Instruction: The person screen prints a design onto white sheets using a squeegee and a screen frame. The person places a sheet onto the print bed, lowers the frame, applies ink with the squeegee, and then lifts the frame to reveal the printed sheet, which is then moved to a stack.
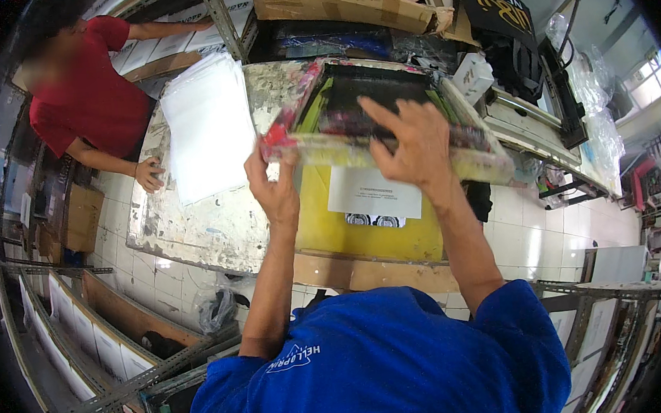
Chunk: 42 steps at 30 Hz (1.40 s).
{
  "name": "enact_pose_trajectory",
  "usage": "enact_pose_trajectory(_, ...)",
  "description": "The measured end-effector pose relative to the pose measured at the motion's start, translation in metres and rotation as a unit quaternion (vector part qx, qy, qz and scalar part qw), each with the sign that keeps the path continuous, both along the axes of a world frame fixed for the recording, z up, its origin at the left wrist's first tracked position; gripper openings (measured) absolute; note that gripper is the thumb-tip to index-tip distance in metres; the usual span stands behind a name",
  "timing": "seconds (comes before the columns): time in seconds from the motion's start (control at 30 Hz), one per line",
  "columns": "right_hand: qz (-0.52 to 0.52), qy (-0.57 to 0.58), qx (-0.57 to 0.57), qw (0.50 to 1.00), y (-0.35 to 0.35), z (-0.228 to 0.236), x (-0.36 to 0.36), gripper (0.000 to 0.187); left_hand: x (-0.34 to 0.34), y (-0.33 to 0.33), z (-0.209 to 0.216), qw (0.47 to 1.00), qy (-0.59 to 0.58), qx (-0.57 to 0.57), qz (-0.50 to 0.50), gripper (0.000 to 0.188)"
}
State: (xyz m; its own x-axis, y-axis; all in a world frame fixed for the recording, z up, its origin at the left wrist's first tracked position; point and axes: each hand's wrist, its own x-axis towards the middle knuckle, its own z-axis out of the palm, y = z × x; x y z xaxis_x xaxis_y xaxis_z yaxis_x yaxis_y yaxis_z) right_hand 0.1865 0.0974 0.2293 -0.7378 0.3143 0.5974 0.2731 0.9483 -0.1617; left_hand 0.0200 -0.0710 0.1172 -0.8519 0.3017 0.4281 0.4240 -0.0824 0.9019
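A screen-printing frame (pixel 388 144) with ink-stained edges is tilted up over a yellow board (pixel 316 223), its near side raised. My left hand (pixel 273 189) is closed on the frame's near left corner, by a pink stain. Over the dark mesh (pixel 355 119) is my right hand (pixel 415 141), index finger and thumb apart and nothing visible in it. Whether its fingertips touch the mesh cannot be told. Beneath the frame, a white printed sheet (pixel 372 191) lies on the board, with two dark round marks near its lower edge.
A stack of white paper (pixel 209 127) lies at the left of the paint-spotted table (pixel 208 235). Beyond it stands a person in a red shirt (pixel 96 93), one hand on the table edge. A cardboard box (pixel 345 3) sits at the back, and metal shelving (pixel 135 393) is at lower left.
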Motion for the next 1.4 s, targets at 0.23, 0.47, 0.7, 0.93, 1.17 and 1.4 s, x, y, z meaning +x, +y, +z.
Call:
enact_pose_trajectory(0.23,0.008,0.010,-0.034,0.999,0.073,0.068,-0.051,0.047,-0.024,0.020,-0.064,0.987,0.036,-0.151,-0.037,0.059)
enact_pose_trajectory(0.47,-0.050,-0.016,0.005,0.999,0.111,0.094,-0.074,0.046,0.038,-0.037,-0.199,0.895,0.199,-0.397,-0.046,0.058)
enact_pose_trajectory(0.7,-0.017,-0.015,-0.081,0.996,0.105,0.121,-0.068,0.047,0.004,-0.003,-0.172,0.893,0.121,-0.432,0.026,0.030)
enact_pose_trajectory(0.93,-0.013,0.014,-0.101,0.995,0.111,0.126,-0.084,0.046,-0.120,0.124,-0.200,0.947,0.151,-0.273,-0.073,0.038)
enact_pose_trajectory(1.17,-0.017,-0.005,-0.192,0.981,0.126,0.128,-0.086,0.045,-0.146,0.242,-0.187,0.897,0.226,-0.362,-0.116,0.036)
enact_pose_trajectory(1.4,-0.083,-0.057,-0.261,0.960,0.105,0.159,-0.090,0.045,-0.144,0.259,-0.204,0.919,0.136,-0.328,-0.172,0.017)
